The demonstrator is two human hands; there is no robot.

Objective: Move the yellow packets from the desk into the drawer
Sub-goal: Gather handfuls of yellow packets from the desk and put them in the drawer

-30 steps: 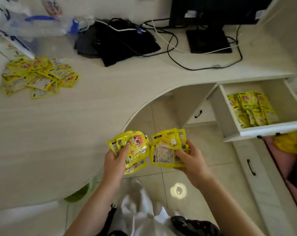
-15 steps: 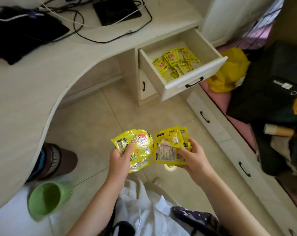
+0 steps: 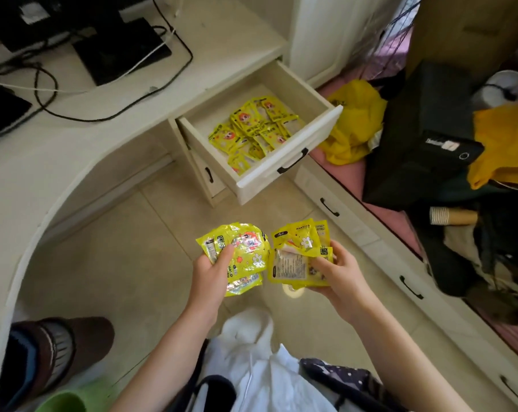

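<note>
My left hand (image 3: pixel 208 270) grips a small stack of yellow packets (image 3: pixel 246 254) with a cartoon face on the front. My right hand (image 3: pixel 338 270) holds a second stack of yellow packets (image 3: pixel 296 257), one showing its white printed back. Both stacks hover over the tiled floor, below and short of the open white drawer (image 3: pixel 284 171). Inside the drawer lie several more yellow packets (image 3: pixel 254 126) in a loose pile. The desk's own pile of packets is out of view.
The curved white desk (image 3: pixel 73 138) carries a monitor base (image 3: pixel 118 52) and black cables. A yellow bag (image 3: pixel 353 126) and a black case (image 3: pixel 424 135) lie right of the drawer. A slipper (image 3: pixel 52 352) and green cup (image 3: pixel 61 402) sit at the lower left.
The view has swung right, away from the desk's pile of packets, and closer to the open drawer. Both hands keep their stacks in the same grip.
</note>
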